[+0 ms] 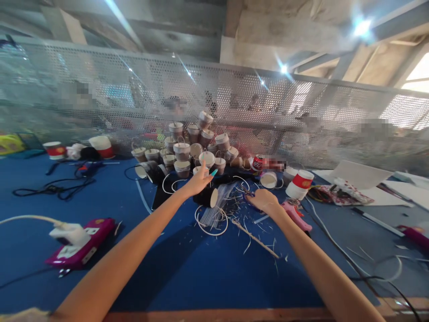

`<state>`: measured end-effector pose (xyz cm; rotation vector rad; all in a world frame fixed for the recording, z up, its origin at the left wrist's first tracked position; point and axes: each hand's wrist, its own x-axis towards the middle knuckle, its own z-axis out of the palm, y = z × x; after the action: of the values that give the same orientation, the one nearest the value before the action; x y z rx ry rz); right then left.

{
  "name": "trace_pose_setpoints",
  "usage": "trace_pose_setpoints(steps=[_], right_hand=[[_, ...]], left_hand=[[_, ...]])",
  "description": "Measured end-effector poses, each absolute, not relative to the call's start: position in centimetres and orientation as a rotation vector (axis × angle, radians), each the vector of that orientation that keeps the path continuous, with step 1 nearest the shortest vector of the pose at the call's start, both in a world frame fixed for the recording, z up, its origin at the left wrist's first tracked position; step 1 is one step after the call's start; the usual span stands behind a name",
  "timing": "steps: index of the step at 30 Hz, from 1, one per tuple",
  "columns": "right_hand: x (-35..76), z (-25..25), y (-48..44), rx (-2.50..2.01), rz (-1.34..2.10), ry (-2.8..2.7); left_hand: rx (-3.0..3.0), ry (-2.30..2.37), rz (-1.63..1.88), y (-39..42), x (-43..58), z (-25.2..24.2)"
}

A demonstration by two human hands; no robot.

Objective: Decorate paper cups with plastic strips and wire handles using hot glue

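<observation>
Cup pile: stacked on the blue surface.
Left hand: at the pile's front, grip open, index finger extended; contact with a cup unclear.
White cord: looped in front of the pile.
Right hand: front right of the pile, grip closed around scissors.
Red-banded cup: right of the pile.

The table is blue; power strip, purple; left thumbnail, teal; cup, white banded red.
</observation>
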<state>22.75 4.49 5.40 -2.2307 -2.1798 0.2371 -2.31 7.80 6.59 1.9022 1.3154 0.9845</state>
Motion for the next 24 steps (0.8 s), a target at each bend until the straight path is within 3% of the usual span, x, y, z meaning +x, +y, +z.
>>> trace_pose_setpoints(steps=[8,12,15,20,24], right_hand=[[21.6,4.1,4.0,-2.082,0.091,-1.936],[22.0,3.4,4.5,-1.854,0.381,-1.893],[23.1,3.6,4.8,-1.82,0.505,-1.87],[24.6,5.3,4.3,-1.612,-0.011,-1.835],[23.7,5.9,3.2,-1.399,0.02,-1.769]], left_hand=[[2.037,1.079,0.383,7.6,-5.3,7.7],[2.158,1.209,0.36,7.6,-5.0,7.3],[2.23,1.201,0.452,7.7,-5.5,8.3],[2.137,1.364,1.017,6.9,-7.4,12.3],[1.727,1.224,1.301,6.1,-7.1,13.6]])
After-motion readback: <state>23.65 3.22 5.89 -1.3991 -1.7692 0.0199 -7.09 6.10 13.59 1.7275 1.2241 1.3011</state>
